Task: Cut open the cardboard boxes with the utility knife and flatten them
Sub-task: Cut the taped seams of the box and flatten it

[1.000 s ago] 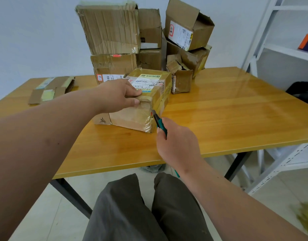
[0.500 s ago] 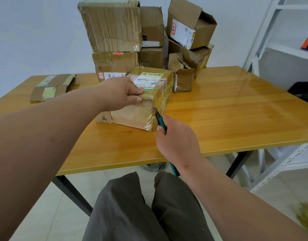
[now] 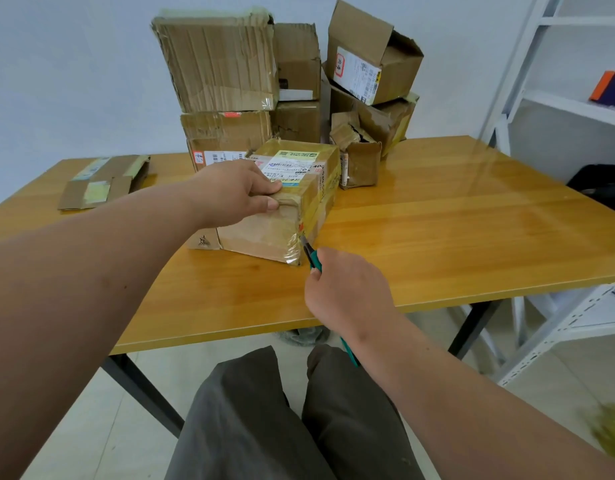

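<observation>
Left hand still gripping the top of the taped box on the wooden surface, right hand still wrapped around the green knife, blade now lower at the box's near corner

Utility knife slid lower along box corner

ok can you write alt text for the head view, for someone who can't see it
Seen from above, a left hand holds a taped cardboard box on a wooden table while the right hand puts a green utility knife to its near corner. More boxes are stacked behind; flattened cardboard lies far left.
</observation>
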Demonstrator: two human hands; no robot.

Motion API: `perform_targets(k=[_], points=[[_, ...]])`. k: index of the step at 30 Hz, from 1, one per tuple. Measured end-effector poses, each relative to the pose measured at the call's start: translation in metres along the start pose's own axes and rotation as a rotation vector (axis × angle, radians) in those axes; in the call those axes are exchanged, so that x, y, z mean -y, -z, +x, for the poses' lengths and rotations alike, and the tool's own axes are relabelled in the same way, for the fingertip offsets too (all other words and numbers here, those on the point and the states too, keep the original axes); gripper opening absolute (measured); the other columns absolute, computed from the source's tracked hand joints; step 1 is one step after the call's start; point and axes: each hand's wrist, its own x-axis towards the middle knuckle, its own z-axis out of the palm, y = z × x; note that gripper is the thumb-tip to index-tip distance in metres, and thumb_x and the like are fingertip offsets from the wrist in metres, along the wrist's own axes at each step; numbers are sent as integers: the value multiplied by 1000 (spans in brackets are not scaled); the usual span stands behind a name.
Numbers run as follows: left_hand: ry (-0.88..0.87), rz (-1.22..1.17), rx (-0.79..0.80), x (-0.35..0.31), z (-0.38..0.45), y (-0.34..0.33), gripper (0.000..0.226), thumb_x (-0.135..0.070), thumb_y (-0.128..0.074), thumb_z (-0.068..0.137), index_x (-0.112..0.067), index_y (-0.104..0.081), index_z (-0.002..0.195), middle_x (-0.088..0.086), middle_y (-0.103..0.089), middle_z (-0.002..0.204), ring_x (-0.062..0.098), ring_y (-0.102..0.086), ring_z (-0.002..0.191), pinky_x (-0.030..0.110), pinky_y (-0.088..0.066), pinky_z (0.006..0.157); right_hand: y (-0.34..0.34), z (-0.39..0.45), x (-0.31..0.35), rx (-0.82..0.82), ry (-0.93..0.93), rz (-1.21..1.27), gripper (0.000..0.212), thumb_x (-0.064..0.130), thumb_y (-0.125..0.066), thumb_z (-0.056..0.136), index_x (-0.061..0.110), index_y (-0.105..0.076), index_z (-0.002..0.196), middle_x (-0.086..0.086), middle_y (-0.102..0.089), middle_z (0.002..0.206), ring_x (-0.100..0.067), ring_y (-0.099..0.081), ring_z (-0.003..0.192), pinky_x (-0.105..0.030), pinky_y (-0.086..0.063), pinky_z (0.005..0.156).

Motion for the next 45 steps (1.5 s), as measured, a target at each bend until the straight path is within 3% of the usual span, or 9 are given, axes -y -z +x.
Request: perform_targets(k=[7, 14, 17, 19, 25, 31, 39, 43, 45], points=[[13, -5, 11, -2, -2, 1, 46, -46, -49, 96, -36, -46, 141, -3, -43, 143, 20, -39, 131, 37, -35, 104, 14, 3, 6, 70, -53, -2, 12, 16, -47, 88, 14, -47, 76, 4, -52, 69, -18, -54, 66, -33, -36, 56], [14, -7, 11, -4, -5, 2, 46, -44, -50, 96, -34, -46, 141, -2, -42, 143, 21, -39, 131, 39, -35, 107, 20, 1, 15, 106, -86, 10, 16, 14, -49, 86, 20, -47, 71, 1, -54, 70, -18, -53, 63, -31, -37, 52], [6, 13, 9, -4, -4, 2, 46, -44, -49, 97, -34, -46, 141, -2, -42, 143, 21, -38, 131, 40, -36, 107, 19, 0, 17, 140, -146, 94, 14, 14, -47, 85, 21, -47, 72, 0, -57, 71, -20, -58, 64, -32, -44, 54], [-2, 40, -4, -4, -3, 1, 45, -43, -46, 98, -34, -45, 142, -2, -43, 141, 21, -40, 129, 40, -38, 104, 19, 0, 16, 158, -183, 162, 11, 15, -45, 83, 21, -47, 73, -1, -58, 70, -23, -63, 63, -34, -51, 57], [-34, 197, -142, -8, 5, -12, 46, -51, -35, 99, -38, -44, 142, -2, -48, 130, 22, -44, 117, 40, -45, 89, 25, 9, 3, 60, -99, 2, 17, 15, -47, 87, 21, -43, 71, 2, -52, 69, -18, -50, 62, -34, -33, 62], [-27, 234, -193, -12, 20, -21, 46, -53, -33, 99, -38, -48, 139, -2, -50, 124, 24, -47, 111, 32, -35, 75, 27, 15, 0, 77, -135, 26, 18, 12, -48, 85, 19, -44, 69, 1, -50, 68, -17, -46, 59, -33, -33, 60], [-3, 277, -168, -16, 18, -18, 48, -54, -32, 99, -36, -45, 142, 0, -49, 128, 25, -49, 112, 33, -38, 77, 21, 7, 7, 68, -174, 71, 18, 15, -46, 87, 19, -45, 69, 1, -53, 68, -19, -50, 60, -33, -34, 55], [9, 284, -144, -18, 18, -14, 49, -54, -32, 99, -35, -45, 142, 1, -49, 128, 26, -50, 113, 35, -42, 80, 17, 0, 4, 214, -207, 51, 12, 12, -47, 79, 17, -50, 69, 0, -55, 66, -18, -53, 59, -31, -36, 52], [12, 283, -132, -19, 18, -13, 49, -54, -33, 99, -34, -45, 143, 1, -48, 129, 26, -51, 114, 35, -43, 81, 16, -1, -3, 199, -245, 103, 11, 13, -47, 79, 18, -50, 70, 1, -55, 66, -18, -53, 59, -30, -36, 51]])
